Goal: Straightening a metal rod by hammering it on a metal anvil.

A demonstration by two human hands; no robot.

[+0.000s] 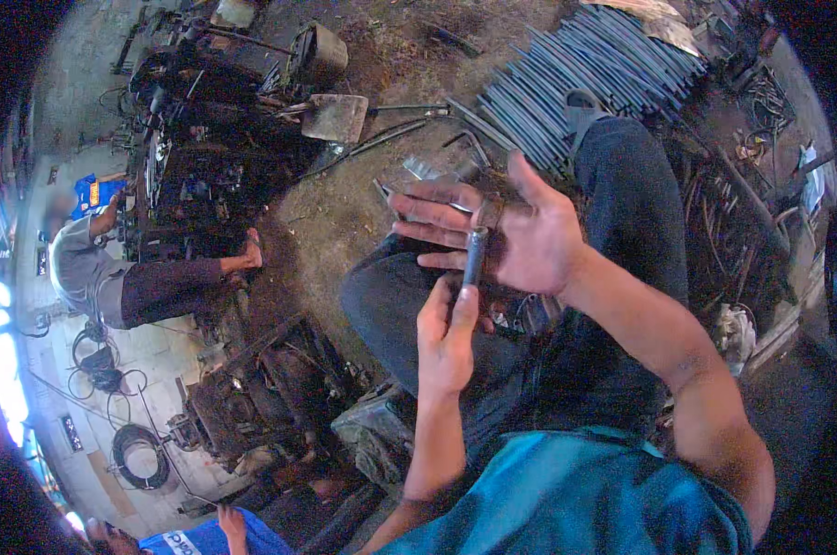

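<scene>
My left hand is closed around the lower end of a short grey metal rod, with the thumb lying along it. At the rod's top end is a rusty, ring-like head. Behind that head my right hand is spread flat, palm showing and fingers stretched to the left. The head rests against or just in front of the palm; which of the two I cannot tell. Below both hands are my legs in dark trousers.
A wide pile of thin steel rods lies on the dirt floor ahead. Left of it are a shovel and dark machinery, where a person works. Another person in blue is at the lower left. Scrap metal lies right.
</scene>
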